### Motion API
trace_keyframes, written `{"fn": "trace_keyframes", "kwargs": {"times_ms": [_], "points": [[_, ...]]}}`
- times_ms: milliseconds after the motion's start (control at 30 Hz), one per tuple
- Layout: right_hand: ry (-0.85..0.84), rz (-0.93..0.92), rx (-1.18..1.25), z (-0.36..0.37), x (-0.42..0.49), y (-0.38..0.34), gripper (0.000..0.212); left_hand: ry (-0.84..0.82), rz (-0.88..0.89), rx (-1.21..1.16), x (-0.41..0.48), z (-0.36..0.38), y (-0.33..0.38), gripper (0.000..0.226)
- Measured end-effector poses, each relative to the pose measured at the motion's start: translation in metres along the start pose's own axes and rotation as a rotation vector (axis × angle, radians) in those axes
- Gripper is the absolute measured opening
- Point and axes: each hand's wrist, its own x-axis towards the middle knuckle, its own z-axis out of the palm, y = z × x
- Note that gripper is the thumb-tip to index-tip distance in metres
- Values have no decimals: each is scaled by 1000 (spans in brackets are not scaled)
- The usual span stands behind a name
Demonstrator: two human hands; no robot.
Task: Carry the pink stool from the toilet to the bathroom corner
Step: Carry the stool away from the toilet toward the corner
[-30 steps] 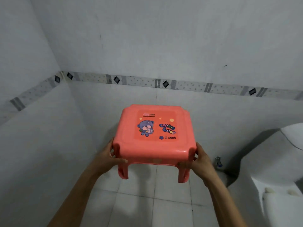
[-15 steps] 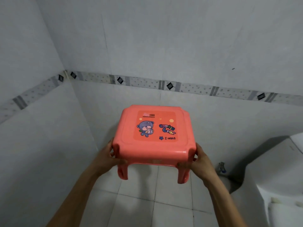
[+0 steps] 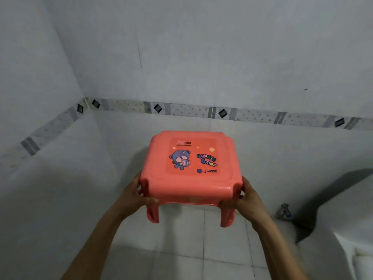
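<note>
Head cam, only one view here. One pink stool (image 3: 191,168), held up in the air between two hands, so one stool and two grips. It's glossy moulded plastic, squarish seat with rounded, notched corners and a raised rim, short stubby legs; two legs show clearly on the near side, hanging below the grips with floor (image 3: 181,249) visible under them. A cartoon bear sticker (image 3: 180,159) sits on the seat, up and between the grips, with "cookie bear" and "I want" lettering beside it.

Left hand (image 3: 132,196) is clamped on the near left corner, thumb wrapped onto the front skirt, fingers around the side. Right hand (image 3: 245,201) mirrors it on the near right corner, pinching the skirt just above the leg.

Beyond the grips, two pale matte tiled walls meet at a corner (image 3: 85,102), with one patterned border strip (image 3: 222,113) carrying dark diamonds. Right of the right grip there's a small metal valve (image 3: 284,211) and a smooth white toilet (image 3: 343,229).
</note>
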Motion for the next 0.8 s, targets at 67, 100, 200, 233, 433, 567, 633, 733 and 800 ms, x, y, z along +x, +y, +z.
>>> {"fn": "trace_keyframes", "kwargs": {"times_ms": [67,100,200,233,433,567,633,733,800], "points": [[18,15,-8,9,4,-4,89,-11,3,-3,8,-10,-2,123],[28,20,-7,14,5,-6,88,-14,6,0,12,-16,-3,123],[47,21,-4,27,7,-15,87,-19,9,2,20,-31,-6,123],[50,23,0,32,8,-17,87,-22,9,-2,23,-36,-7,123],[69,24,43,54,8,-30,90,-56,0,-1,34,-62,-9,123],[74,30,49,63,8,-37,94,-73,-2,-19,38,-70,-7,123],[70,27,51,64,10,-39,93,-77,2,-20,41,-71,-8,122],[58,28,43,63,14,-42,92,-76,2,-25,45,-72,-7,121],[58,32,40,61,19,-41,93,-76,6,-32,48,-70,-6,121]]}}
